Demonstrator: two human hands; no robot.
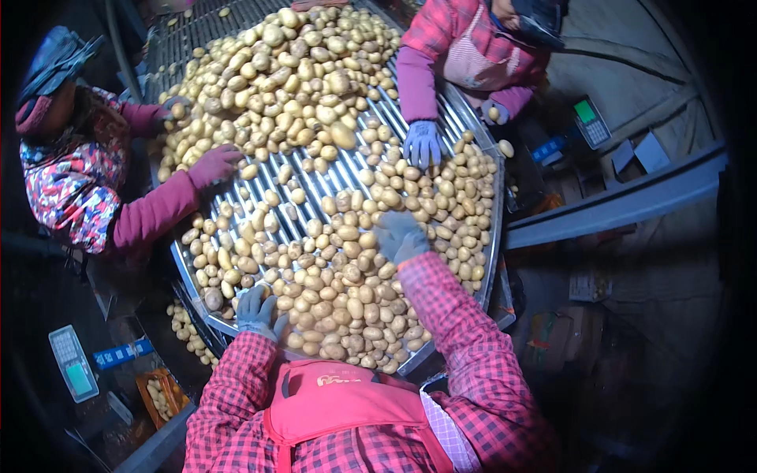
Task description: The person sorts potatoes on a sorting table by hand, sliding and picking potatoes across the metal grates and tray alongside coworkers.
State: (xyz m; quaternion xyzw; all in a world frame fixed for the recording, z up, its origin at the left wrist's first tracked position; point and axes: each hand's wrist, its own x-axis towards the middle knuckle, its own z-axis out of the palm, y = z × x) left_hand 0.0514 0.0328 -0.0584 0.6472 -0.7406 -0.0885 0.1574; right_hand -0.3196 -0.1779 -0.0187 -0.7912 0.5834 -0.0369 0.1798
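Many potatoes (pixel 355 307) lie on a metal roller sorting table (pixel 304 177), heaped at its far end and spread thick along the near edge. My left hand (pixel 258 312), in a grey glove, rests at the near left rim against the potatoes, its fingers apart; whether it touches one firmly is unclear. Reaching over the middle right, my right hand (pixel 400 235), also gloved, lies on top of the potatoes with its fingers blurred and partly hidden, so I cannot tell whether it grips one.
A co-worker's pink-gloved hand (pixel 217 165) reaches in from the left, and another's lilac-gloved hand (pixel 423 144) from the upper right. A metal rim (pixel 495 236) bounds the table. Digital scales (pixel 74 363) stand low left and others (pixel 592 122) at upper right, beyond a metal beam (pixel 621 204).
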